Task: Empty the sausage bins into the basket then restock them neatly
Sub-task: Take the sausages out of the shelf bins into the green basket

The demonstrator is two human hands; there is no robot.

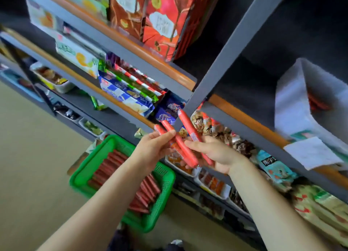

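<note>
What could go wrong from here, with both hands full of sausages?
1. The left hand and right hand hold several loose sausages fanned at different angles; one could slip out.
2. They are held off to the side of the green basket, so a drop may miss it and hit the floor.
3. The white bin sits tilted on the shelf; careless restocking might tip it.

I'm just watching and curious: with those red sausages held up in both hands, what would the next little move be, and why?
Probably carry them up and right to the white bin on the shelf. Both the left hand and right hand hold sausages lifted above the green basket, which is still stocked, while the bin shows only a few inside.
</note>
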